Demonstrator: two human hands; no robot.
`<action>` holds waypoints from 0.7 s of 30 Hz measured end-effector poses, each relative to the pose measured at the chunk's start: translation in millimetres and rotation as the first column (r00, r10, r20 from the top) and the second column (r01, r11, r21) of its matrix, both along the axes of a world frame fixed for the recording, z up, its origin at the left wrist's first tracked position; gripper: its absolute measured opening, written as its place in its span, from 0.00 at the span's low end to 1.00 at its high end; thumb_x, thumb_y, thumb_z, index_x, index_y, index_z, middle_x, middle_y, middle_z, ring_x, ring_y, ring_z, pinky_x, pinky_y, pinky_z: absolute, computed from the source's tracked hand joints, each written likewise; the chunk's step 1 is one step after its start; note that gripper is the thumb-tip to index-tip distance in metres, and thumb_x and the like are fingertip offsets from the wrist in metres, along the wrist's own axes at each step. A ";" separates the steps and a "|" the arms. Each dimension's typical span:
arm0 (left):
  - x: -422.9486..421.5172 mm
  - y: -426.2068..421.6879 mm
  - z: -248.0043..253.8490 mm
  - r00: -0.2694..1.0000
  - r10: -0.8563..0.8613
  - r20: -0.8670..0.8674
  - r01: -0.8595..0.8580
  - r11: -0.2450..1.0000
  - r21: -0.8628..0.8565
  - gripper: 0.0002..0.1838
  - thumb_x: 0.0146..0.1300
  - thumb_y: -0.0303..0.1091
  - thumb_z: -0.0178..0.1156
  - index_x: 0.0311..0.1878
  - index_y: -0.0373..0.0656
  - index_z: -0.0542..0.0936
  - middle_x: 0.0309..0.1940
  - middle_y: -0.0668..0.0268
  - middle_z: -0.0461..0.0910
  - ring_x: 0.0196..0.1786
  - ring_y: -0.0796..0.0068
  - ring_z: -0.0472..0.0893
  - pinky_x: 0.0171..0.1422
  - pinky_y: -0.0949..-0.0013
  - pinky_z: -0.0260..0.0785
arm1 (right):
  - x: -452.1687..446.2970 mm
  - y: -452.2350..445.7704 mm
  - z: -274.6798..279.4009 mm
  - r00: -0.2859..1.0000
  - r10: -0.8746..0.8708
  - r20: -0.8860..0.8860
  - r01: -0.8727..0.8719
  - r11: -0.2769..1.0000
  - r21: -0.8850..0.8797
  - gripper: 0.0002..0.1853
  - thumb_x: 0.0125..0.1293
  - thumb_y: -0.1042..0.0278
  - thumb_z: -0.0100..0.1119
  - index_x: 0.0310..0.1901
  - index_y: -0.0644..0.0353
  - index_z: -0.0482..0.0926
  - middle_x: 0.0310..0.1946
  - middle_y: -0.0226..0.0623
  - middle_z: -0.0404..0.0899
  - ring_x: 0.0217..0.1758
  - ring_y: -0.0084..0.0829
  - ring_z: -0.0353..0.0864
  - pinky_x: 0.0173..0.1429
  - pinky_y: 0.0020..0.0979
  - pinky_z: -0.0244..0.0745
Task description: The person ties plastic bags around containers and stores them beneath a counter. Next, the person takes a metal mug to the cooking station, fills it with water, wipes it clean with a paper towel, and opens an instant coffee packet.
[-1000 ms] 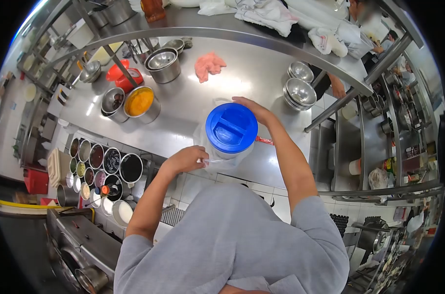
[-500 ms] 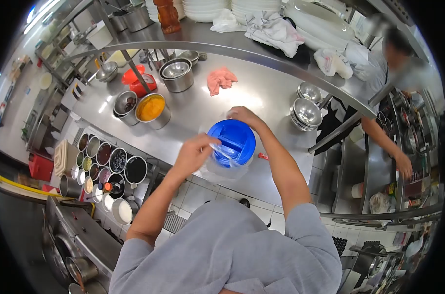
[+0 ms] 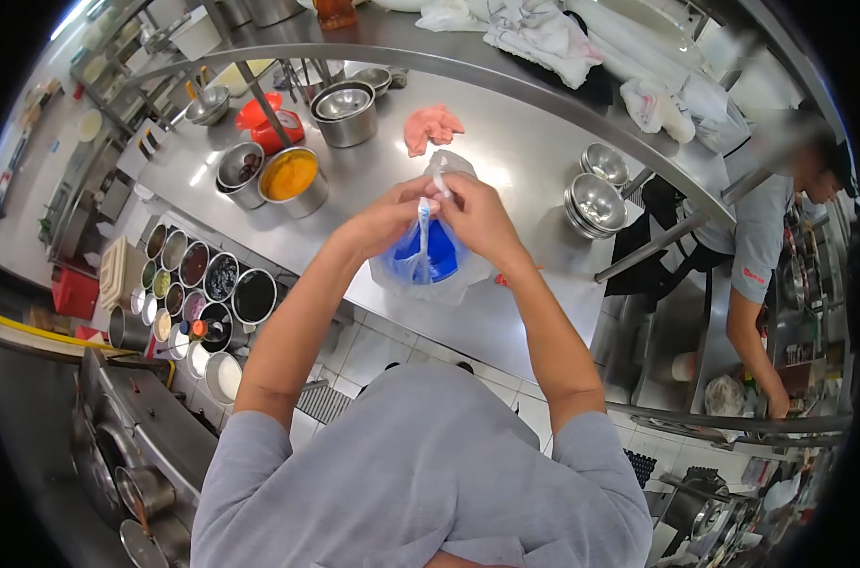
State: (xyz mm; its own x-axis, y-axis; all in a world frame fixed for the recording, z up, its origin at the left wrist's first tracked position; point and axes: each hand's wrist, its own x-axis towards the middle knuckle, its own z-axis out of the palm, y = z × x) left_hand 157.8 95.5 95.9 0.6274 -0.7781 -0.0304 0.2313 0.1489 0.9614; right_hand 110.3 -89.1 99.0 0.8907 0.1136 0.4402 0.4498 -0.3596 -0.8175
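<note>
And there it is, just about the centre of the frame: the blue lid, wrapped in the clear plastic bag on the steel desk! Both hands are right over it. The left hand is pinching a twisted end of the bag, the right hand has thumb and fingers drawn together on another gathered piece, and the two meet above the lid.

Just beside the right forearm, a red packet peeps out, partly hidden. Up the frame from the bag lies a crumpled salmon-coloured cloth. To the upper left, a steel pot of orange contents stands near a red scale; over on the upper right, stacked metal bowls hold the desk's edge.

Further out, on the left of the frame, rows of filled tubs! And at the right, a co-worker in a grey shirt leans in, one arm stretched down to the lower right
</note>
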 end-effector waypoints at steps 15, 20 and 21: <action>-8.1 23.5 36.8 0.901 0.158 0.403 -0.282 0.920 0.270 0.26 0.51 0.24 0.74 0.54 0.44 0.76 0.37 0.69 0.78 0.46 0.75 0.78 0.51 0.68 0.72 | -49.6 40.2 -37.3 0.961 -0.001 -0.278 0.101 0.932 0.347 0.13 0.69 0.69 0.67 0.52 0.61 0.80 0.32 0.30 0.80 0.34 0.24 0.75 0.41 0.29 0.72; -9.5 68.2 30.3 0.247 -0.424 0.871 -0.537 0.689 0.487 0.25 0.49 0.27 0.73 0.54 0.41 0.81 0.38 0.60 0.80 0.45 0.61 0.80 0.52 0.60 0.72 | -51.4 -17.0 -65.1 0.953 -0.046 -0.300 0.166 0.907 0.387 0.08 0.69 0.66 0.67 0.41 0.62 0.82 0.27 0.30 0.78 0.32 0.21 0.72 0.39 0.29 0.69; -18.2 64.3 28.4 0.164 -0.508 0.846 -0.612 0.620 0.491 0.23 0.50 0.28 0.73 0.52 0.41 0.83 0.39 0.59 0.81 0.46 0.57 0.80 0.52 0.58 0.71 | -55.3 -26.1 -67.2 0.946 -0.065 -0.318 0.180 0.920 0.349 0.08 0.68 0.65 0.67 0.41 0.61 0.82 0.28 0.31 0.78 0.32 0.22 0.73 0.39 0.30 0.70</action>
